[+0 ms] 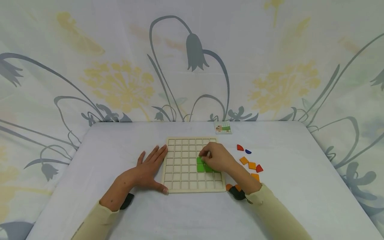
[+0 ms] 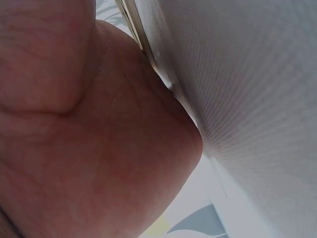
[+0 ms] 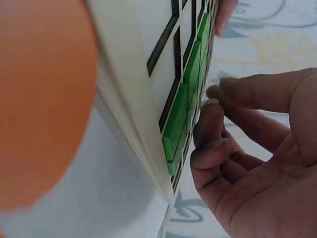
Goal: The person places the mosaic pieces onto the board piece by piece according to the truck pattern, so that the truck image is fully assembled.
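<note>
A pale gridded board [image 1: 181, 169] lies on the white table. My left hand [image 1: 148, 171] is spread flat, with fingertips and thumb at the board's left edge; its palm [image 2: 99, 148] fills much of the left wrist view. On the board's right side my right hand [image 1: 217, 156] bends over green square tiles [image 1: 200, 168], partly covering them. In the right wrist view the tiles [image 3: 176, 121] sit in grid cells in a block. There the right hand [image 3: 262, 163] has its thumb and index fingertips close together beside them, other fingers curled, with no piece visible between them.
Right of the board lie orange squares [image 1: 252, 165], red quarter-round pieces [image 1: 240, 147] and a small blue piece [image 1: 248, 151]. A picture card [image 1: 223, 127] lies behind the board. Close to the right wrist camera looms a rounded orange piece [image 3: 44, 109]. Floral cloth [image 1: 192, 93] hangs behind.
</note>
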Motion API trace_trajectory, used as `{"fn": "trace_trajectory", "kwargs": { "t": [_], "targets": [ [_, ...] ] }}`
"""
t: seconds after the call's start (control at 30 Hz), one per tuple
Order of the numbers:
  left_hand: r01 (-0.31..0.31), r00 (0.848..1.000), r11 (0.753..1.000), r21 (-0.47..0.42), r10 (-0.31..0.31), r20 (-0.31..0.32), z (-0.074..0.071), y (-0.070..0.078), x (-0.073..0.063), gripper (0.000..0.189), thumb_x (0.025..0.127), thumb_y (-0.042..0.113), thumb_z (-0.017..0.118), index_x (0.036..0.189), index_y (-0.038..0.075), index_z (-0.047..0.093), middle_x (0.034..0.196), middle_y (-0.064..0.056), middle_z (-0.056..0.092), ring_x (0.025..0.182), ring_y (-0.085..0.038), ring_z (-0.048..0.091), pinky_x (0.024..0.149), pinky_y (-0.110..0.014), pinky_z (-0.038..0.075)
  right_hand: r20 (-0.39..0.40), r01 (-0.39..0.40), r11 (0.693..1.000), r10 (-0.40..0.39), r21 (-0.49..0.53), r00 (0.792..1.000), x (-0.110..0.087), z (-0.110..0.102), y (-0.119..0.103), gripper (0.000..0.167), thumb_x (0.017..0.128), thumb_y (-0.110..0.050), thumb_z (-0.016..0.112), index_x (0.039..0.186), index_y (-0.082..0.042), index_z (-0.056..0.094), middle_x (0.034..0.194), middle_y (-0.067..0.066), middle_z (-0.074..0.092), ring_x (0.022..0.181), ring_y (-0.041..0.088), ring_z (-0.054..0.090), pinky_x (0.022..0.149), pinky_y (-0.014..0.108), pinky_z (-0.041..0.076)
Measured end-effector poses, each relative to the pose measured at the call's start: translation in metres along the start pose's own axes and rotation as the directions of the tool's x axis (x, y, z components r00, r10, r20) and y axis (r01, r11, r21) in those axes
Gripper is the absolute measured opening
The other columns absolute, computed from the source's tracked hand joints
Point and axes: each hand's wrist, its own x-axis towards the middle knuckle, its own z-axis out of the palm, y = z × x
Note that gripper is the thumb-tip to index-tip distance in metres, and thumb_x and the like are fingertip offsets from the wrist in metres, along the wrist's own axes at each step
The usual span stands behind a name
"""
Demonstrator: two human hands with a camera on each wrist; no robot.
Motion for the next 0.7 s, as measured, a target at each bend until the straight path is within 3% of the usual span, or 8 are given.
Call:
{"fn": "trace_trajectory", "kwargs": {
  "t": [0.2, 0.43, 0.7],
  "targets": [
    [0.001, 1.000, 1.000, 0.009, -0.001, -0.003, 0.002, -0.002, -0.002, 0.148, 0.070, 0.074, 0.087, 0.171, 0.008, 0.002, 0.180, -0.008, -0.004, 0.165, -0.036, -0.007, 0.122, -0.073, -0.004, -0.043, 0.021, 1.000, -0.020, 0.017, 0.999, -0.017, -0.010, 0.007, 0.010, 0.098, -0.005, 0.070, 0.105, -0.006, 0.077, 0.099, 0.002, 0.069, 0.076, 0.015, 0.058, 0.073, 0.032, 0.053],
    [0.008, 1.000, 1.000, -0.003, -0.008, 0.004, -0.001, -0.001, -0.002, 0.148, 0.070, 0.073, 0.088, 0.171, 0.008, 0.002, 0.180, -0.008, -0.005, 0.164, -0.036, -0.008, 0.123, -0.073, -0.005, -0.093, 0.003, 0.999, -0.007, -0.044, 0.996, -0.050, -0.028, 0.028, 0.009, 0.098, -0.003, 0.071, 0.101, -0.008, 0.077, 0.093, -0.002, 0.069, 0.075, 0.013, 0.057, 0.068, 0.029, 0.051],
    [0.009, 1.000, 1.000, -0.003, -0.009, 0.006, -0.001, 0.000, 0.000, 0.148, 0.070, 0.072, 0.089, 0.171, 0.008, 0.002, 0.180, -0.008, -0.004, 0.165, -0.036, -0.008, 0.123, -0.073, -0.005, -0.080, -0.094, 0.988, 0.085, -0.125, 0.993, -0.095, -0.043, 0.048, 0.009, 0.091, -0.006, 0.079, 0.094, -0.013, 0.074, 0.083, -0.006, 0.063, 0.075, 0.013, 0.055, 0.066, 0.027, 0.051]
  ]
}}
